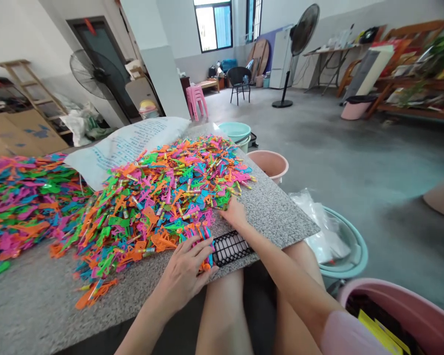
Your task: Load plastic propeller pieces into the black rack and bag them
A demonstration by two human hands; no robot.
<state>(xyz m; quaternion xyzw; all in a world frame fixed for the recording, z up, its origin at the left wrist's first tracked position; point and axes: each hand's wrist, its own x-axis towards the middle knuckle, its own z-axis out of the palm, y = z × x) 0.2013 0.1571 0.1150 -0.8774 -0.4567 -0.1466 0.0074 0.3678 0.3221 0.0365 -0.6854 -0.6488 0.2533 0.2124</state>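
My left hand (pixel 188 261) lies with fingers stretched over a row of coloured plastic pieces (pixel 206 260) at the left end of a black lattice rack (pixel 231 248). The rack's right part shows bare black bars and lies at the near edge of the speckled stone tabletop (pixel 277 217). At the right edge of a big heap of small plastic pieces (pixel 163 197), orange, green, pink and blue, some with shiny tubes, is my right hand (pixel 235 213). Its fingers are drawn together beside a green piece; the fingertips are partly hidden, so what they hold is unclear.
A second heap (pixel 22 212) lies to the left, with a white printed sack (pixel 129 143) behind. Beside the table's right edge stand a pink basin (pixel 269 160), a turquoise tub (pixel 358 246) with clear plastic bags, and a pink bucket (pixel 403 291) holding yellow things.
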